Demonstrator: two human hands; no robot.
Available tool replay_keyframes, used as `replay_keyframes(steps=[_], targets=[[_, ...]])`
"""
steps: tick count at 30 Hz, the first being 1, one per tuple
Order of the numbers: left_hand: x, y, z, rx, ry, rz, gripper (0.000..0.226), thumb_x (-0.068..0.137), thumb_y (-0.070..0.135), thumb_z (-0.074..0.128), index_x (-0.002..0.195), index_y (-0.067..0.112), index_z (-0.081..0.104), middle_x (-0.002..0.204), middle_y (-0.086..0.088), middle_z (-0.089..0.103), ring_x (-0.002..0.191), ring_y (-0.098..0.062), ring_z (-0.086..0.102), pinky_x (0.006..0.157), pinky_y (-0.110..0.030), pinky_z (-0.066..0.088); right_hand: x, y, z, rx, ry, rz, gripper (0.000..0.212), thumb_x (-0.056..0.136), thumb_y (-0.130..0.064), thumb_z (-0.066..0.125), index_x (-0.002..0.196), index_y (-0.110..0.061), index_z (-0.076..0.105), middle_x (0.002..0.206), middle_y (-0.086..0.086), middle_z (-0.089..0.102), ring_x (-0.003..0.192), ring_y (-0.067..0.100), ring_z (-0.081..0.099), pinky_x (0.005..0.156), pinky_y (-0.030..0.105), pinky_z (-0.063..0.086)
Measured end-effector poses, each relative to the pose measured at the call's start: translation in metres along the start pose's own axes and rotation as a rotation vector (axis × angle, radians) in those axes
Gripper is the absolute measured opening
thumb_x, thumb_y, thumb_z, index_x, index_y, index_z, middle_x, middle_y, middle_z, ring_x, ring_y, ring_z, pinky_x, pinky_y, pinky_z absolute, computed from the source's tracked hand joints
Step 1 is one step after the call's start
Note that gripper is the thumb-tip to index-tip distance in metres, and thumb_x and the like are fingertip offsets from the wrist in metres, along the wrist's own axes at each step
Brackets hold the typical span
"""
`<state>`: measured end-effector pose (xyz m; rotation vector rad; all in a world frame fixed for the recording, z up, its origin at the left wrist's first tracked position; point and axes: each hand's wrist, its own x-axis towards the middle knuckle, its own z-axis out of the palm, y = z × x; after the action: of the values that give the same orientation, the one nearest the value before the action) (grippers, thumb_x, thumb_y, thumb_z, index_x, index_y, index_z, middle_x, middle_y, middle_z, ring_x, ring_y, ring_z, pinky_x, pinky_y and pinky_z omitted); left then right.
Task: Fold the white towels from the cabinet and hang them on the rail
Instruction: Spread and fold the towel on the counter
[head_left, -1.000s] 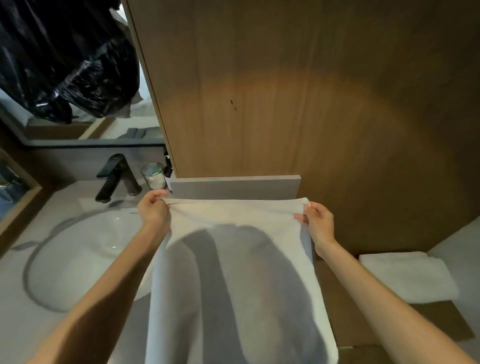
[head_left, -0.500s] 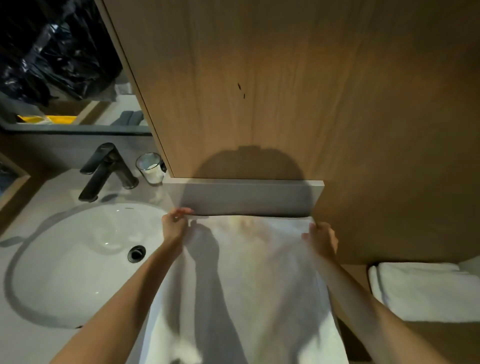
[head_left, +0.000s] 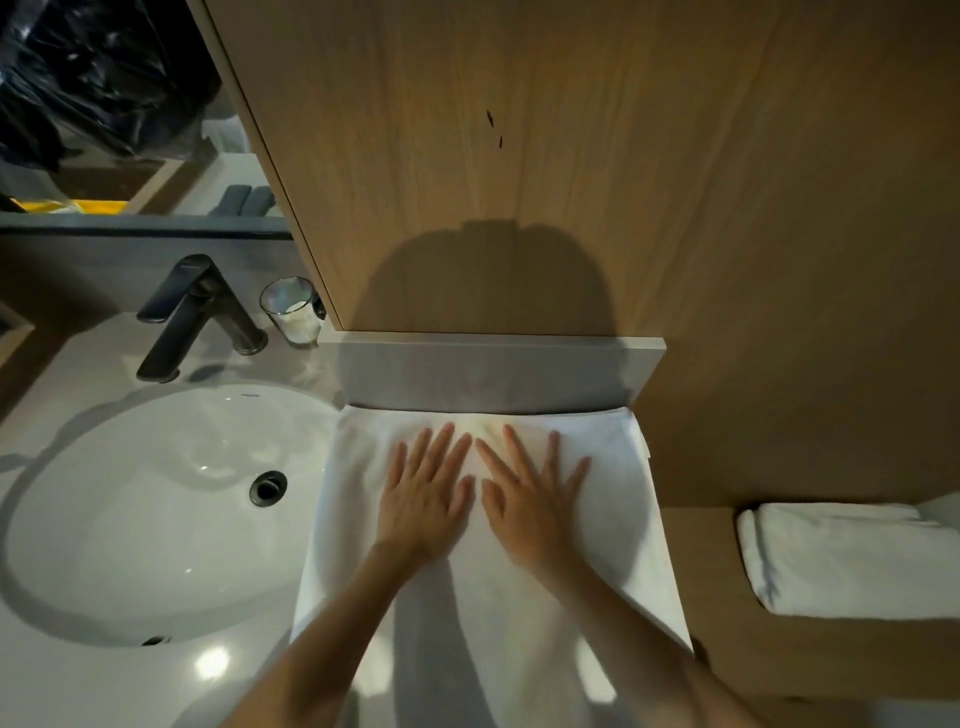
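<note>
Two hands down: my left hand and right hand side by side, fingers straight, spread, pressing flat on white towel, gripping nothing. Towel spread on desk, right of basin, far edge against grey upstand. Risk: uneven sweep bunches cloth, skews fold; left edge just beside basin, could slide in.

The left hand and the right hand are laid palm down, side by side, with the thumbs nearly touching. The fingers are held straight and spread, pointed forward. Both bare forearms are stretched forward, converging toward the wrists.
</note>
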<state>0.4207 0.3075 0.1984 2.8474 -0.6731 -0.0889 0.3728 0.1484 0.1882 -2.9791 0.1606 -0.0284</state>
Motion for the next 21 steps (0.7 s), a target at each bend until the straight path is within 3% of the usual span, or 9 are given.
replay_keyframes(steps=[2, 5, 9, 12, 14, 19, 21], targets=[[-0.001, -0.013, -0.006, -0.007, 0.007, -0.050, 0.058, 0.096, 0.054, 0.008, 0.152, 0.041, 0.014, 0.161, 0.010, 0.000, 0.149, -0.015, -0.008, 0.119, -0.044, -0.008, -0.003, 0.026, -0.006, -0.016, -0.012, -0.011, 0.053, 0.098, -0.054, 0.024, 0.149, -0.045, 0.025, 0.160, -0.008, 0.022, 0.148, 0.028, 0.019, 0.112, 0.068, 0.003], [-0.009, -0.031, -0.012, -0.016, 0.028, -0.114, 0.057, 0.095, 0.054, 0.014, 0.150, 0.042, 0.022, 0.161, 0.008, 0.009, 0.149, -0.013, 0.000, 0.120, -0.043, 0.000, -0.006, 0.071, -0.020, -0.008, -0.026, 0.028, 0.053, 0.097, -0.052, 0.027, 0.147, -0.041, 0.035, 0.158, -0.009, 0.023, 0.146, 0.022, 0.027, 0.113, 0.062, 0.009], [-0.015, -0.037, -0.017, -0.049, -0.013, -0.111, 0.061, 0.093, 0.056, 0.010, 0.151, 0.040, 0.020, 0.161, 0.007, 0.003, 0.149, -0.014, -0.005, 0.121, -0.039, 0.000, -0.020, 0.104, -0.032, -0.017, -0.078, 0.093, 0.060, 0.095, -0.060, 0.011, 0.152, -0.042, 0.018, 0.161, -0.016, 0.007, 0.150, 0.012, 0.003, 0.116, 0.058, 0.004], [-0.011, -0.032, -0.023, -0.061, -0.099, -0.154, 0.059, 0.095, 0.052, 0.013, 0.152, 0.036, 0.015, 0.162, 0.002, 0.000, 0.149, -0.021, -0.002, 0.120, -0.039, 0.001, -0.018, 0.096, -0.040, 0.009, -0.100, 0.111, 0.054, 0.101, -0.053, 0.025, 0.152, -0.038, 0.022, 0.162, -0.008, 0.012, 0.150, 0.019, 0.007, 0.117, 0.054, 0.005], [-0.012, -0.025, -0.033, -0.047, -0.151, -0.169, 0.053, 0.103, 0.038, 0.023, 0.154, 0.028, 0.014, 0.162, -0.003, 0.003, 0.149, -0.025, 0.003, 0.120, -0.040, 0.006, -0.014, 0.085, -0.045, 0.001, -0.123, 0.145, 0.051, 0.102, -0.040, 0.034, 0.152, -0.032, 0.027, 0.161, -0.001, 0.018, 0.150, 0.026, 0.010, 0.117, 0.055, 0.006], [-0.059, 0.005, -0.054, -0.081, -0.019, -0.079, 0.054, 0.105, 0.029, 0.028, 0.155, 0.019, 0.009, 0.162, 0.001, 0.001, 0.149, -0.018, -0.004, 0.116, -0.028, -0.006, -0.036, 0.035, -0.067, 0.098, -0.205, 0.102, 0.053, 0.103, -0.029, 0.036, 0.154, -0.025, 0.022, 0.163, 0.003, 0.005, 0.150, 0.026, -0.002, 0.118, 0.050, -0.004], [-0.085, 0.014, -0.053, -0.089, -0.040, -0.088, 0.055, 0.105, 0.029, 0.026, 0.154, 0.017, 0.006, 0.161, 0.001, -0.002, 0.148, -0.017, -0.006, 0.114, -0.027, -0.010, -0.062, 0.006, -0.071, 0.127, -0.199, 0.044, 0.051, 0.103, -0.031, 0.033, 0.153, -0.027, 0.023, 0.163, 0.000, 0.009, 0.150, 0.025, 0.002, 0.118, 0.048, -0.003]])
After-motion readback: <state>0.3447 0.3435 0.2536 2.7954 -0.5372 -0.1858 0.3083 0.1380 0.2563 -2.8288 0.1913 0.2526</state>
